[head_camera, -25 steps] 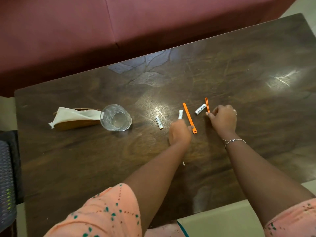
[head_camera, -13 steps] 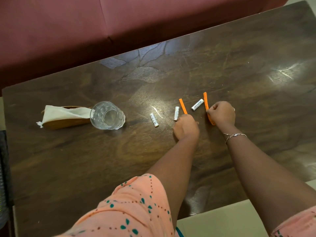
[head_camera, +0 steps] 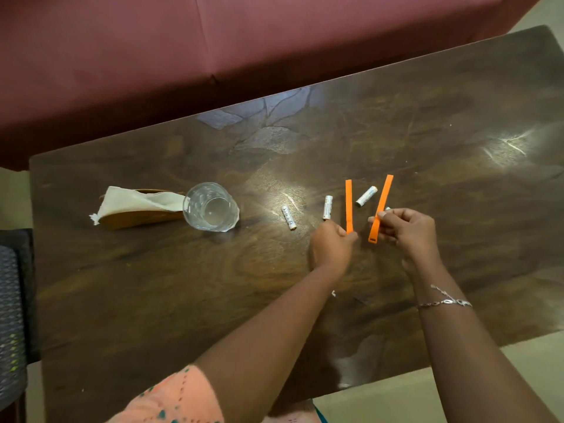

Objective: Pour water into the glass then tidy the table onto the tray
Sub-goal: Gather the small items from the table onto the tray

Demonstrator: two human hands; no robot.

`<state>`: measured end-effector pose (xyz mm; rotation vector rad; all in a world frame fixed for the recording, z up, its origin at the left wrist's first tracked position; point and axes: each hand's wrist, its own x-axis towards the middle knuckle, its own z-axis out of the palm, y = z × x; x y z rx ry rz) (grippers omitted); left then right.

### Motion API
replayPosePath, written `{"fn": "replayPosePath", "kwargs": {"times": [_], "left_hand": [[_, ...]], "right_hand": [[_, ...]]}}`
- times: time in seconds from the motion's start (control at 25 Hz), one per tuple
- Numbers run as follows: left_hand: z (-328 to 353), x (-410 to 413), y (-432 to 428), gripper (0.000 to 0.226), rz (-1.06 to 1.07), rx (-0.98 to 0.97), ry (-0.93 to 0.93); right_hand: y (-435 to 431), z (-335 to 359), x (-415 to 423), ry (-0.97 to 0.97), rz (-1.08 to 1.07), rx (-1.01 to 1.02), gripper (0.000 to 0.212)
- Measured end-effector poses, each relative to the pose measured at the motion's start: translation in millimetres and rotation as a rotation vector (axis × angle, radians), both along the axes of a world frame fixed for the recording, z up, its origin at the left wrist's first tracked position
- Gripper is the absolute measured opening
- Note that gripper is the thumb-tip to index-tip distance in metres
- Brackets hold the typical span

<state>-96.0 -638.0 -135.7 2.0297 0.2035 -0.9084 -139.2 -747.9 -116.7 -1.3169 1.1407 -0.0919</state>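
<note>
A clear drinking glass (head_camera: 211,207) stands on the dark wooden table (head_camera: 152,285), left of centre. Three white batteries lie to its right: one (head_camera: 288,218), a second (head_camera: 327,207) and a third (head_camera: 366,196). My left hand (head_camera: 332,247) pinches the near end of one orange strip (head_camera: 348,206). My right hand (head_camera: 407,228) holds a second orange strip (head_camera: 381,206) around its lower half, with a small white object partly hidden at its fingertips. No tray or water container is in view.
A brown holder with a white napkin (head_camera: 137,206) lies touching the glass on its left. A maroon sofa (head_camera: 213,41) runs along the table's far edge. A dark woven chair (head_camera: 12,315) sits at the left.
Both orange strips have been picked up by their near ends and now point away from me. My hands have drawn slightly closer to me.
</note>
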Motion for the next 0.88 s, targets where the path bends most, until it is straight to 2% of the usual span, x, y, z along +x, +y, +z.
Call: {"fn": "replayPosePath", "kwargs": {"times": [0.2, 0.36, 0.48, 0.6, 0.64, 0.68, 0.8, 0.88], "left_hand": [[22, -5, 94, 0.028, 0.105, -0.294, -0.008], [41, -5, 184, 0.028, 0.250, -0.375, 0.086], [57, 0, 256, 0.027, 0.396, -0.387, 0.075], [72, 8, 325, 0.023, 0.507, -0.358, 0.004], [77, 12, 352, 0.022, 0.545, -0.339, -0.028], [81, 16, 377, 0.022, 0.578, -0.320, -0.061], [87, 29, 453, 0.022, 0.651, -0.245, -0.164], [86, 40, 498, 0.024, 0.686, -0.180, -0.225]], "right_hand": [[61, 22, 5, -0.101, 0.098, 0.103, 0.016], [128, 37, 17, -0.166, 0.215, 0.181, 0.013], [190, 49, 35, -0.148, 0.358, 0.240, 0.031], [256, 56, 55, -0.156, 0.505, 0.297, 0.072], [282, 55, 63, -0.160, 0.547, 0.308, 0.075], [308, 54, 72, -0.163, 0.596, 0.322, 0.068], [385, 53, 100, -0.165, 0.722, 0.398, 0.018], [428, 50, 117, -0.145, 0.791, 0.391, 0.017]]}}
